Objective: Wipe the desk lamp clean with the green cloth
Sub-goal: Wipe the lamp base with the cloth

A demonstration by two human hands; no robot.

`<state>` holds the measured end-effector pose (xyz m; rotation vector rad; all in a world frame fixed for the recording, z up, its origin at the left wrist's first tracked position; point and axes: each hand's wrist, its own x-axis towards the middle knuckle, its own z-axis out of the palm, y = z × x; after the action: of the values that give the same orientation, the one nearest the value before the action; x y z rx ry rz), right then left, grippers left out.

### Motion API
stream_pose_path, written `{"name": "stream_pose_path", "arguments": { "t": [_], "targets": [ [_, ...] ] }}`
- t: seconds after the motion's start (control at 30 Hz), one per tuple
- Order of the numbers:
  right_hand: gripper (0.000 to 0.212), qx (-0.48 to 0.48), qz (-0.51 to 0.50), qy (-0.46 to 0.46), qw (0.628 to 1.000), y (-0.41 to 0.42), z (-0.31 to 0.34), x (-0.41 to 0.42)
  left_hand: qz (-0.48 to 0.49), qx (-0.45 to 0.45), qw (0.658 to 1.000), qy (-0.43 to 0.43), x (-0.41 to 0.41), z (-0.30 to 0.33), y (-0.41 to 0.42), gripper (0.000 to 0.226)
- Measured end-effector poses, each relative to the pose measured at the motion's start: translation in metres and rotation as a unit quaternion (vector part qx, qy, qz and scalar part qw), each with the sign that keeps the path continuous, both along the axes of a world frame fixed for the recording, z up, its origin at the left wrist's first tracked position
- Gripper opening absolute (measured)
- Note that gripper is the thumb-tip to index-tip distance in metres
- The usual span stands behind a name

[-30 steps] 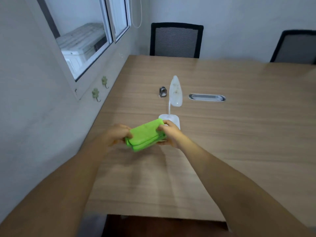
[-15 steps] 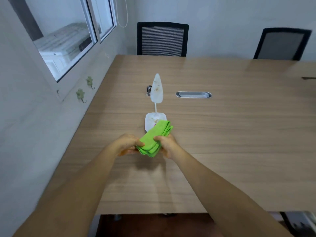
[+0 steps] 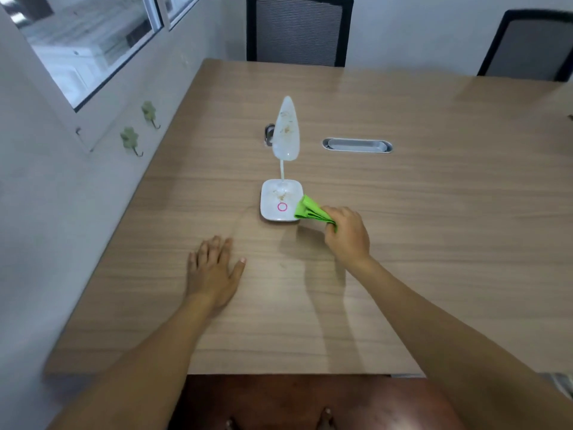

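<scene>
A white desk lamp (image 3: 286, 131) stands on the wooden table (image 3: 434, 212); its long head carries brown smudges, and its square base (image 3: 274, 201) has stains and a pink ring button. My right hand (image 3: 347, 235) grips the folded green cloth (image 3: 310, 209), whose free end touches the right edge of the lamp base. My left hand (image 3: 214, 268) lies flat on the table, fingers spread, holding nothing, to the lower left of the base.
A metal cable slot (image 3: 357, 145) is set in the table right of the lamp. A small metal object (image 3: 268, 135) sits behind the lamp head. Two black chairs (image 3: 299, 29) stand at the far edge. The wall with hooks (image 3: 130, 139) and a window is on the left.
My left hand let go of the cloth and came down flat on the table. My right hand carried the cloth to the right side of the lamp base.
</scene>
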<state>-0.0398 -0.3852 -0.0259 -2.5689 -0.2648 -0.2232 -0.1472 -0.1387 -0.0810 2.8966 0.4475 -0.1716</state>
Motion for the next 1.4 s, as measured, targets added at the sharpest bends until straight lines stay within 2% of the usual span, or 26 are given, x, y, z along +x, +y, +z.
{"name": "stream_pose_path", "arguments": {
  "t": [0.1, 0.2, 0.47, 0.57, 0.63, 0.7, 0.8, 0.97, 1.2, 1.4],
  "targets": [
    [0.050, 0.040, -0.003, -0.001, 0.999, 0.015, 0.004, 0.014, 0.000, 0.028, 0.999, -0.046, -0.005, -0.004, -0.002, 0.074],
    [0.052, 0.045, -0.005, 0.014, 0.999, 0.032, 0.011, 0.036, -0.003, 0.045, 0.997, -0.069, -0.005, -0.008, -0.002, 0.072],
    [0.059, -0.059, 0.090, 0.114, 0.988, 0.043, 0.008, 0.043, -0.001, 0.069, 0.994, -0.090, -0.006, -0.011, -0.003, 0.064],
    [0.061, -0.085, 0.152, 0.029, 0.984, 0.033, 0.001, 0.022, 0.002, 0.070, 0.993, -0.093, -0.005, -0.012, -0.003, 0.063],
    [0.060, -0.057, 0.153, -0.048, 0.985, 0.026, -0.002, 0.014, 0.002, 0.071, 0.993, -0.098, -0.005, -0.013, -0.003, 0.062],
    [0.056, -0.039, 0.130, -0.086, 0.987, 0.027, 0.000, 0.021, 0.003, 0.072, 0.992, -0.101, -0.005, -0.013, -0.003, 0.061],
    [0.054, -0.043, 0.113, -0.066, 0.990, 0.045, 0.014, 0.040, 0.001, 0.072, 0.992, -0.101, -0.005, -0.015, -0.003, 0.062],
    [0.050, -0.110, 0.153, 0.011, 0.982, 0.064, 0.009, 0.043, 0.002, 0.067, 0.992, -0.103, -0.006, -0.015, -0.001, 0.062],
    [0.042, -0.161, 0.165, -0.088, 0.969, 0.053, 0.001, -0.004, -0.001, 0.073, 0.992, -0.105, -0.006, -0.016, -0.002, 0.063],
    [0.032, -0.209, 0.101, -0.028, 0.972, 0.092, 0.029, 0.037, 0.002, 0.064, 0.992, -0.109, -0.006, -0.014, -0.002, 0.062]
  ]
}}
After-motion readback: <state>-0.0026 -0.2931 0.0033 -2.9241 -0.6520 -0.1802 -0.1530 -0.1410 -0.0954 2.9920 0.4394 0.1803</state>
